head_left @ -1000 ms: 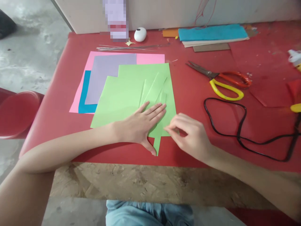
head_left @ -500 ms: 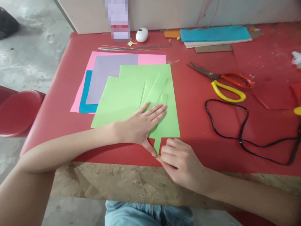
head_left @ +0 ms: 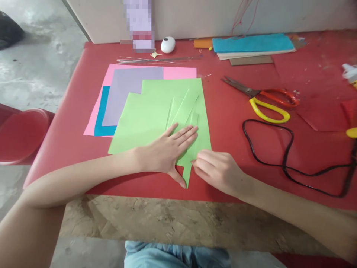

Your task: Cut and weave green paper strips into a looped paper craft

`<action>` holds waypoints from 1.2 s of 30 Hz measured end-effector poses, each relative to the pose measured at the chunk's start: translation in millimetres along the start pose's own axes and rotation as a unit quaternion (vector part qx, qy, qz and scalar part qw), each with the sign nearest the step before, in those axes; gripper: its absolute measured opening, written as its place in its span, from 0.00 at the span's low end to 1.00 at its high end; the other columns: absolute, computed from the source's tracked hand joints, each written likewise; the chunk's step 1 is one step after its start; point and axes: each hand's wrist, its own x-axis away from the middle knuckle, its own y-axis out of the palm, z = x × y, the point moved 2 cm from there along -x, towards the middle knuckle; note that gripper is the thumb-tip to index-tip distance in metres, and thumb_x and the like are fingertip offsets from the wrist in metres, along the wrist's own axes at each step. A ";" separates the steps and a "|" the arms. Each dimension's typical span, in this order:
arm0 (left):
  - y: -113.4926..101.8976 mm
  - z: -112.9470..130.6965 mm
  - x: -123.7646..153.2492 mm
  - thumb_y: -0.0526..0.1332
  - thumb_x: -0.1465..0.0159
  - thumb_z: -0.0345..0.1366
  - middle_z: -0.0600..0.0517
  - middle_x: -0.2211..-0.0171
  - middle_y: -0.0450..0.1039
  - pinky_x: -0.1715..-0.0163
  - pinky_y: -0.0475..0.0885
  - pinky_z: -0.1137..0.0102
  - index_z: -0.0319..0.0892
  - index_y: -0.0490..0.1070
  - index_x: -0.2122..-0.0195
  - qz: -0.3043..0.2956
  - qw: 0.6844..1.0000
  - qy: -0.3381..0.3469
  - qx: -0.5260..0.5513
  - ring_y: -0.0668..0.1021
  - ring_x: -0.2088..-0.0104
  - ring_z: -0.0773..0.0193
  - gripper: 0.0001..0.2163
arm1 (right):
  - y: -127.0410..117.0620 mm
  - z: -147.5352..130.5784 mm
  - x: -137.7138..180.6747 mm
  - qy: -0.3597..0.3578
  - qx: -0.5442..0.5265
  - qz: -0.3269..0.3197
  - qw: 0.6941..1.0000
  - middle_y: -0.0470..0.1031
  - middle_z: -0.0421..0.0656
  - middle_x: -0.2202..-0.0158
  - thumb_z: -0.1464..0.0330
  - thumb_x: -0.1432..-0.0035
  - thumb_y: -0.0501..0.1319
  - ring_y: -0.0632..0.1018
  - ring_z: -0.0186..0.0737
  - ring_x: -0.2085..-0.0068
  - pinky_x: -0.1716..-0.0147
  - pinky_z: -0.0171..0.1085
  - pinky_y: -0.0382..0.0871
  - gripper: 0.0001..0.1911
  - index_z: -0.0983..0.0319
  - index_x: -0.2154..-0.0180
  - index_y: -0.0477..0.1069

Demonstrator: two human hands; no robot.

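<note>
My left hand lies flat with its fingers spread on a light green sheet of paper. Under its fingers are several narrow green paper strips, partly hidden by the hand. One wider green strip sticks out past the sheet's lower edge, and the left thumb presses near its tip. Just right of that strip is my right hand, its fingers curled into a pinch by the sheet's lower right corner. What those fingertips hold, if anything, does not show.
Pink, purple and blue papers lie partly under the green sheet. Scissors with red and yellow handles and a black cord are at right. Behind lie thin wires, a white egg-shaped piece and folded blue paper.
My right hand has moved up from the tip of the protruding strip to beside the sheet's lower edge, still pinched. My left hand stays in place.
</note>
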 end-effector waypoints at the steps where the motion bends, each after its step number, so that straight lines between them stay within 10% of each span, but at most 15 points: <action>1: 0.2 0.0 0.0 0.47 0.49 0.67 0.37 0.34 0.34 0.38 0.33 0.54 0.26 0.39 0.36 0.000 1.000 0.001 0.000 0.42 0.34 0.48 0.52 | -0.3 2.9 -0.7 0.011 0.004 0.003 1.000 0.61 0.39 0.81 0.80 0.45 0.53 0.61 0.32 0.77 0.81 0.34 0.52 0.15 0.63 0.82 0.62; 11: 0.2 -0.3 -0.6 0.47 0.49 0.68 0.35 0.35 0.34 0.38 0.34 0.52 0.25 0.39 0.37 0.008 1.000 0.003 0.002 0.42 0.34 0.48 0.53 | 2.1 30.9 -18.8 0.036 0.051 0.013 0.998 0.61 0.38 0.81 0.79 0.44 0.52 0.62 0.30 0.77 0.82 0.31 0.52 0.15 0.63 0.81 0.61; 29: -1.9 1.2 -0.1 0.48 0.47 0.65 0.35 0.35 0.36 0.38 0.35 0.52 0.25 0.40 0.37 0.006 1.000 0.004 0.000 0.42 0.34 0.49 0.50 | -6.3 -28.9 10.1 -0.004 -0.137 -0.042 0.990 0.65 0.39 0.79 0.79 0.43 0.54 0.64 0.32 0.75 0.77 0.34 0.55 0.14 0.64 0.80 0.64; 36: 0.1 0.3 -0.5 0.48 0.47 0.65 0.37 0.34 0.34 0.38 0.34 0.52 0.26 0.39 0.36 0.003 1.000 0.005 -0.002 0.41 0.34 0.49 0.50 | -2.4 0.2 1.3 0.009 0.009 -0.008 1.000 0.62 0.39 0.80 0.79 0.42 0.51 0.62 0.31 0.78 0.80 0.33 0.54 0.16 0.63 0.80 0.63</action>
